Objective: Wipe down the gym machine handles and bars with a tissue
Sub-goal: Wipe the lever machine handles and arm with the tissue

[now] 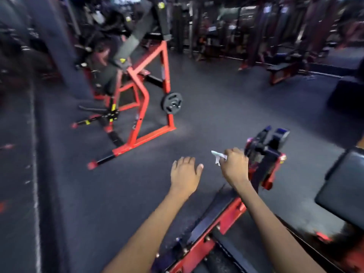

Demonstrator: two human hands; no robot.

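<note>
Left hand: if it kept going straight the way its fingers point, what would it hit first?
Probably only the dark floor. The left hand is open, holds nothing, and points ahead across bare mat; the red machine stands off to the left, though depth is unclear.

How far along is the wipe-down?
Done: nothing visibly wiped; can't tell. In hand: right hand grips the tissue beside the near machine's black bracket; left hand hovers open, empty. Left: the red machine across the floor looks untouched.

tissue: white, crumpled | pinched in right hand | beside black-red machine
</note>
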